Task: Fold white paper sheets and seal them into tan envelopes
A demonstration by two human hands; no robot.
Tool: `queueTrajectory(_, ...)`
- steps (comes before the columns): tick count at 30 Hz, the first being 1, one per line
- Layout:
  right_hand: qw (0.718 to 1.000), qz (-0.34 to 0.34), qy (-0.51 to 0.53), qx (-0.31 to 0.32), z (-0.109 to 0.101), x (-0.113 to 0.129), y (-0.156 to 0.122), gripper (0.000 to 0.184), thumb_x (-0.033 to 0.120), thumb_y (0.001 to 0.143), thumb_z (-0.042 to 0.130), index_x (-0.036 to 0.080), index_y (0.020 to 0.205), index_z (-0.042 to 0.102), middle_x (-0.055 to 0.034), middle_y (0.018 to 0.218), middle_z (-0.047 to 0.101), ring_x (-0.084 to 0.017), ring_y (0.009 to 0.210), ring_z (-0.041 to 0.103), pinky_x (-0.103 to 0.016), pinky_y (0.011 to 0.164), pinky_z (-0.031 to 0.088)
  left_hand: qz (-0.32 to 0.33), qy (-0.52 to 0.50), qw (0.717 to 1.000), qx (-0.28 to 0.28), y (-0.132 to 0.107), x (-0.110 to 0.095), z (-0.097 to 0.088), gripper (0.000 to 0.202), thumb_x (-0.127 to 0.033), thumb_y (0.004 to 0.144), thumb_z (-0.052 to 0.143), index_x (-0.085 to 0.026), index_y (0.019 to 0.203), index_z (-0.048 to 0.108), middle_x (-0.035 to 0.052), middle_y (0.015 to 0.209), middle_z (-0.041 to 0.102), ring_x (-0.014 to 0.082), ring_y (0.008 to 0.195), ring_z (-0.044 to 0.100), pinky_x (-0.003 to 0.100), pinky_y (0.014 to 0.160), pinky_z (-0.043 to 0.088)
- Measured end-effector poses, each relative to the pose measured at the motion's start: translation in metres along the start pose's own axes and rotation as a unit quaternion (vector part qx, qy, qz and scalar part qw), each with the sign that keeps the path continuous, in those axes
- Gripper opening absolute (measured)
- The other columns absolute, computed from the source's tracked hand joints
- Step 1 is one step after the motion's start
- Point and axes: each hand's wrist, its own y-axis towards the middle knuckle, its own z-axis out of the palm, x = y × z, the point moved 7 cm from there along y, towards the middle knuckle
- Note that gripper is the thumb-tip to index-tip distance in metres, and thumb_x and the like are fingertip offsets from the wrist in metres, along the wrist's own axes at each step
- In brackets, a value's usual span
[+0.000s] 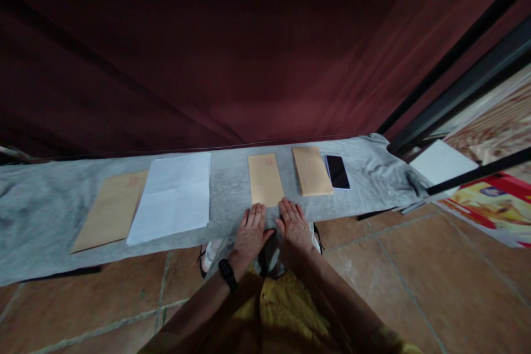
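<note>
My left hand (pixel 250 231) and my right hand (pixel 294 223) lie flat, fingers stretched out, on the near edge of a grey cloth-covered table (pixel 232 188). Both hold nothing. Their fingertips reach the near end of a small tan envelope (pixel 264 179). A black band sits on my left wrist. To the right lies a stack of tan envelopes (pixel 311 171), and beside it a black phone (pixel 337 171). Left of my hands is a white sheet of paper (pixel 174 196) overlapping a large brown envelope (pixel 111 209).
A dark red curtain (pixel 207 50) hangs behind the table. Black metal bars (pixel 464 72) run at the right, with a white sheet (pixel 442 161) and a colourful printed board (pixel 493 204) beyond. Terracotta floor tiles (pixel 415 276) lie below. My yellow garment (pixel 286 315) shows at the bottom.
</note>
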Motion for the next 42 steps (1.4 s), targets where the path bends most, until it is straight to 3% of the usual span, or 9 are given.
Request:
queueTrajectory(6, 0.997, 0.073, 0.033, -0.006, -0.006, -0.013, 0.022, 0.04, 0.028, 0.104, 0.042, 0.015, 0.137, 0.058, -0.0161, 0.135, 0.064, -0.029, 0.118, 0.058, -0.044, 0.102, 0.044, -0.01, -0.015, 1.0, 0.006, 0.001, 0.0, 0.004, 0.069, -0.04, 0.097, 0.053, -0.006, 0.155, 0.038, 0.0226, 0.154, 0.049, 0.0317, 0.149, 0.038, 0.051, 0.122, 0.032)
queueTrajectory(12, 0.985, 0.167, 0.045, -0.01, 0.006, -0.026, 0.053, 0.034, 0.025, 0.096, 0.052, 0.011, 0.125, 0.063, -0.0172, 0.105, 0.07, -0.029, 0.102, 0.063, -0.039, 0.09, 0.05, -0.011, -0.01, 1.0, 0.01, 0.001, -0.001, 0.004, 0.07, -0.043, 0.097, 0.052, -0.004, 0.153, 0.04, 0.0227, 0.156, 0.046, 0.0322, 0.15, 0.037, 0.05, 0.123, 0.03)
queueTrajectory(17, 0.968, 0.215, 0.13, -0.01, 0.016, -0.044, 0.062, 0.018, 0.027, 0.09, 0.056, 0.016, 0.098, 0.068, -0.01, 0.088, 0.073, -0.023, 0.084, 0.069, -0.03, 0.075, 0.052, -0.011, -0.013, 1.0, 0.011, 0.0, -0.001, 0.007, 0.072, -0.041, 0.097, 0.053, -0.003, 0.155, 0.037, 0.0229, 0.157, 0.045, 0.0323, 0.15, 0.036, 0.05, 0.124, 0.028)
queueTrajectory(21, 0.962, 0.213, 0.17, 0.004, 0.018, -0.049, 0.062, 0.016, 0.033, 0.088, 0.056, 0.022, 0.08, 0.063, -0.0017, 0.07, 0.069, -0.018, 0.067, 0.066, -0.025, 0.062, 0.049, -0.016, -0.01, 1.0, 0.018, 0.001, -0.002, 0.011, 0.074, -0.04, 0.096, 0.053, -0.005, 0.158, 0.031, 0.0237, 0.159, 0.042, 0.0331, 0.151, 0.034, 0.053, 0.124, 0.027)
queueTrajectory(26, 0.942, 0.233, 0.243, 0.008, 0.017, -0.049, 0.057, 0.014, 0.031, 0.085, 0.057, 0.025, 0.073, 0.054, 0.0009, 0.062, 0.063, -0.017, 0.063, 0.063, -0.025, 0.059, 0.046, -0.022, -0.013, 0.999, 0.025, 0.001, -0.004, 0.008, 0.076, -0.041, 0.095, 0.055, -0.003, 0.157, 0.032, 0.0238, 0.161, 0.038, 0.0342, 0.154, 0.027, 0.051, 0.125, 0.024)
queueTrajectory(31, 0.904, 0.245, 0.349, -0.028, 0.014, -0.052, 0.052, 0.017, 0.039, 0.086, 0.053, 0.026, 0.075, 0.048, 0.0031, 0.062, 0.058, -0.017, 0.061, 0.061, -0.027, 0.062, 0.049, -0.044, -0.083, 0.995, -0.03, 0.005, 0.01, -0.006, 0.072, -0.043, 0.099, 0.05, -0.007, 0.158, 0.032, 0.0196, 0.166, 0.031, 0.0341, 0.154, 0.028, 0.049, 0.122, 0.032)
queueTrajectory(34, 0.886, 0.244, 0.392, -0.042, 0.014, -0.052, 0.048, 0.022, 0.046, 0.087, 0.05, 0.026, 0.079, 0.046, 0.0025, 0.069, 0.06, -0.016, 0.063, 0.061, -0.027, 0.061, 0.051, -0.083, -0.154, 0.982, -0.076, 0.013, 0.028, -0.012, 0.066, -0.037, 0.102, 0.042, -0.006, 0.158, 0.026, 0.0226, 0.164, 0.034, 0.0292, 0.151, 0.035, 0.043, 0.118, 0.04)
queueTrajectory(39, 0.845, 0.246, 0.473, -0.045, 0.016, -0.053, 0.042, 0.027, 0.052, 0.085, 0.053, 0.025, 0.087, 0.048, 0.0007, 0.076, 0.063, -0.016, 0.063, 0.061, -0.027, 0.059, 0.051, -0.155, -0.273, 0.944, -0.101, 0.034, 0.046, -0.012, 0.064, -0.034, 0.1, 0.046, -0.01, 0.156, 0.029, 0.0202, 0.142, 0.059, 0.0274, 0.134, 0.056, 0.043, 0.11, 0.047)
queueTrajectory(42, 0.825, 0.242, 0.51, -0.032, 0.018, -0.053, 0.041, 0.03, 0.053, 0.083, 0.057, 0.024, 0.087, 0.049, 0.0012, 0.073, 0.063, -0.016, 0.062, 0.059, -0.027, 0.06, 0.051, -0.2, -0.437, 0.872, -0.096, 0.047, 0.047, -0.005, 0.058, -0.031, 0.094, 0.057, -0.016, 0.148, 0.043, 0.0144, 0.132, 0.067, 0.0251, 0.118, 0.065, 0.041, 0.101, 0.053)
